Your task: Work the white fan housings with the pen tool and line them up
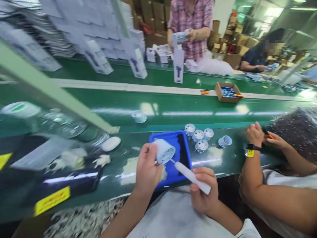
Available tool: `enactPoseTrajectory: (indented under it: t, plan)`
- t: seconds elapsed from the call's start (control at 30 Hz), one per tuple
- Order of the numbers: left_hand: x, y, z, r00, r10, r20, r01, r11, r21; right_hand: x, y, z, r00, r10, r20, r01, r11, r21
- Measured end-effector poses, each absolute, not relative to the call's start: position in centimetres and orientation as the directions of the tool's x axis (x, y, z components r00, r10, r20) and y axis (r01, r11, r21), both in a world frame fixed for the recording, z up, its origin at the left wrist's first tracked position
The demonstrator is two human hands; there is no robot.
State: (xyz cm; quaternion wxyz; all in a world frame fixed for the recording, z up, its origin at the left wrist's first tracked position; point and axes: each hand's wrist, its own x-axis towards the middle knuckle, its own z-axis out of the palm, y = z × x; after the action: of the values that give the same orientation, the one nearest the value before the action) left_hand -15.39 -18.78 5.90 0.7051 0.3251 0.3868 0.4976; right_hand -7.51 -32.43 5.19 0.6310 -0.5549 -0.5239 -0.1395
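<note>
My left hand (148, 170) is closed around a pale blue plastic motor housing (162, 149), its spoked round end turned to the right. A bit of red wire shows beneath the housing. In my right hand (206, 191) is a white-handled screwdriver (189, 174), its thin shaft pointing up and left. The tip meets the lower edge of the spoked end; whether it sits in a screw is too small to tell. Below both hands lies a blue tray (189, 155) with dark small pieces and a paler heap of tiny parts.
Several similar housings (198, 135) stand right of the tray; another (139, 116) sits on the green belt (170, 107). To the left are a slanted post (61, 89), bottles (65, 124) and a white oval piece (111, 144). A co-worker's hands (255, 134) are at right. Beyond is a cardboard box (229, 98).
</note>
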Motion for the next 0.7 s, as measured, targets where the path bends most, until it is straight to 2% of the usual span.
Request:
enactPoseTrajectory:
  t: [0.23,0.7]
  plan:
    - [-14.7,-20.0,7.6,0.291,0.922,-0.256,-0.520,0.377,0.766,-6.5,-32.8,2.9,0.424,0.424,0.800,0.744,0.341,-0.575]
    - [-15.1,-20.7,8.2,0.317,0.909,-0.271,-0.542,0.409,0.734,-7.2,-32.1,3.8,0.480,0.424,0.768,0.712,0.324,-0.623]
